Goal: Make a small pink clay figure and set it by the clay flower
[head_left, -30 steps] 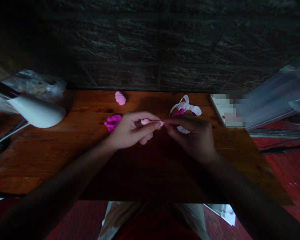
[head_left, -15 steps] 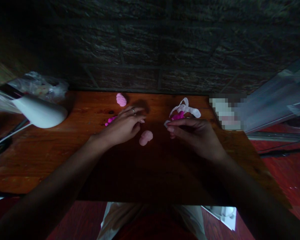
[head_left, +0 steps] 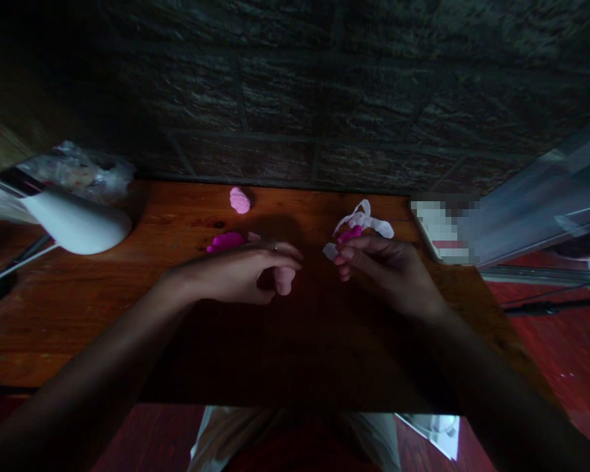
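Note:
My left hand (head_left: 243, 269), with a ring on one finger, curls over a pale pink lump that looks like modelling clay (head_left: 284, 280). Its fingers are bent around the lump's top and the thumb is at its near left side. My right hand (head_left: 381, 265) pinches a small whitish, thin piece (head_left: 330, 250) between thumb and fingertips. Just beyond the right fingers lies a magenta clay piece (head_left: 350, 234), partly hidden, beside white looped strips (head_left: 381, 227). Another magenta clay piece (head_left: 229, 241) rests behind my left wrist. A lighter pink lump (head_left: 239, 200) sits farther back.
The wooden table (head_left: 177, 210) meets a dark stone-patterned wall (head_left: 275, 98). At the left stand a white lamp-like object (head_left: 86, 223) with a cable and a clear plastic bag (head_left: 93, 174). A pale, partly blurred-out object (head_left: 440, 229) lies at the right edge.
My left hand has moved toward me and closed around the pale pink lump, uncovering more of the magenta piece behind. My right hand stays nearly in place with the whitish piece.

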`<state>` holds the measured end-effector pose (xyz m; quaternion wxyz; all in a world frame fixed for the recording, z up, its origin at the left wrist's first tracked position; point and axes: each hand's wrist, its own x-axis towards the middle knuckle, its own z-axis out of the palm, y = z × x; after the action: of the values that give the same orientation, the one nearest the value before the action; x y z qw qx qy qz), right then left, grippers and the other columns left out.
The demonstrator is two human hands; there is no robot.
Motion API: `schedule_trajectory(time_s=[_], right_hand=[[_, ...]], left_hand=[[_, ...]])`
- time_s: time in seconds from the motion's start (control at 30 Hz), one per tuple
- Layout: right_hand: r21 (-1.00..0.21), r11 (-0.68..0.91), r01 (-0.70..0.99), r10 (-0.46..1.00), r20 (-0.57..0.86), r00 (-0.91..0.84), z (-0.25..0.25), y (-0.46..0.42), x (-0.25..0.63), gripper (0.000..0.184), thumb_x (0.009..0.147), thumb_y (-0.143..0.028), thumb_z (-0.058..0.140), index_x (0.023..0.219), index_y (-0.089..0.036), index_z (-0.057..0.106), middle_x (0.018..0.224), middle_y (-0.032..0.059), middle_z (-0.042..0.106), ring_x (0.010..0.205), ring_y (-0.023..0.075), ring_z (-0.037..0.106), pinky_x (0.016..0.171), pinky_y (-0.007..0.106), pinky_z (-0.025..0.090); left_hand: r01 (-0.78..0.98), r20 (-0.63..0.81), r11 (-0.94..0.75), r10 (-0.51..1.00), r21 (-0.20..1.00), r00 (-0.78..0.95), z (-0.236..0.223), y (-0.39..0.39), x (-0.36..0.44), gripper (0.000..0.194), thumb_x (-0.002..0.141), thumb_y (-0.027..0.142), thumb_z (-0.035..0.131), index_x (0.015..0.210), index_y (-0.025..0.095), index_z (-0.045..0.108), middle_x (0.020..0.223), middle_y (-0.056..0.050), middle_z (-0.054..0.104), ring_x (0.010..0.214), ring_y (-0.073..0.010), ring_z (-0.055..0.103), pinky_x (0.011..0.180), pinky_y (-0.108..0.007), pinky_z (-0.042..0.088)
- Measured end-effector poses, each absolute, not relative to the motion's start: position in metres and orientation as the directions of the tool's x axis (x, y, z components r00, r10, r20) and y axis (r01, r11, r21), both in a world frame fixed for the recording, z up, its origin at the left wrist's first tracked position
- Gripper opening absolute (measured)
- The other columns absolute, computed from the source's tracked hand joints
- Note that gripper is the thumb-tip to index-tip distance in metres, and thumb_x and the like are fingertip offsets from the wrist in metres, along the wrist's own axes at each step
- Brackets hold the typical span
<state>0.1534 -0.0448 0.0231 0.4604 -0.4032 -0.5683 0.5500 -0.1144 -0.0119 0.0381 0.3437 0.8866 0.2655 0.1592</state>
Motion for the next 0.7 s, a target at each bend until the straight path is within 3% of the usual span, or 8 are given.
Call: schedule_trajectory(time_s=[0.1,0.17,0.27,0.4,0.53,0.7], right_hand=[[-0.994,0.036,-0.104,0.970,0.060,-0.235,0.023,-0.044,0.152,0.020,0.080,-0.040,0.087,0.083,-0.021,0.080,0.076,0.0007,0.079,0.060,0.0113,0.070,0.059,0.025,0.063],[-0.990,0.031,-0.141,0.972,0.062,-0.225,0.023,-0.044,0.152,0.018,0.078,-0.036,0.090,0.084,-0.023,0.082,0.079,0.0004,0.080,0.064,0.0117,0.072,0.063,0.026,0.064],[-0.985,0.040,-0.167,0.972,0.077,-0.224,0.023,-0.044,0.153,0.020,0.075,-0.037,0.092,0.089,-0.027,0.083,0.089,0.0010,0.083,0.074,0.0147,0.076,0.074,0.032,0.067],[-0.991,0.060,-0.120,0.972,0.085,-0.217,0.023,-0.045,0.155,0.026,0.081,-0.040,0.087,0.104,-0.028,0.083,0.097,0.0029,0.083,0.081,0.0158,0.076,0.080,0.035,0.066],[-0.990,0.099,-0.101,0.969,0.119,-0.218,0.026,-0.044,0.155,0.019,0.088,-0.040,0.082,0.098,-0.025,0.083,0.084,0.0015,0.079,0.070,0.0115,0.070,0.069,0.026,0.062],[-0.985,0.064,-0.162,0.968,0.100,-0.228,0.029,-0.044,0.151,0.019,0.082,-0.039,0.087,0.078,-0.021,0.082,0.070,-0.0006,0.075,0.057,0.0083,0.065,0.055,0.020,0.058]], left_hand=[[0.413,0.007,-0.608,0.567,0.678,0.824,0.043,-0.012,-0.114,0.014,0.082,0.010,0.071,0.089,0.022,0.077,0.100,-0.003,0.075,0.089,-0.0168,0.069,0.085,-0.029,0.053],[0.394,0.041,-0.564,0.606,0.725,0.794,0.045,-0.013,-0.111,0.015,0.085,0.019,0.075,0.100,0.022,0.078,0.101,-0.004,0.076,0.091,-0.0178,0.070,0.086,-0.030,0.053],[0.266,0.089,-0.382,0.700,0.885,0.709,0.040,-0.016,-0.102,0.032,0.089,0.024,0.074,0.121,0.022,0.073,0.110,-0.006,0.078,0.100,-0.0183,0.072,0.089,-0.030,0.055],[0.017,0.078,-0.105,0.825,0.994,0.559,0.022,-0.023,-0.084,0.024,0.094,0.031,0.070,0.114,0.017,0.073,0.113,-0.009,0.077,0.100,-0.0179,0.073,0.087,-0.028,0.058],[-0.249,-0.062,0.247,0.815,0.936,0.576,0.006,-0.027,-0.071,0.038,0.089,0.044,0.077,0.116,0.017,0.071,0.105,-0.009,0.077,0.081,-0.0182,0.075,0.069,-0.028,0.062],[-0.297,-0.108,0.354,0.784,0.887,0.611,0.002,-0.027,-0.068,0.042,0.086,0.044,0.082,0.115,0.017,0.071,0.106,-0.011,0.076,0.083,-0.0183,0.073,0.066,-0.026,0.061]])
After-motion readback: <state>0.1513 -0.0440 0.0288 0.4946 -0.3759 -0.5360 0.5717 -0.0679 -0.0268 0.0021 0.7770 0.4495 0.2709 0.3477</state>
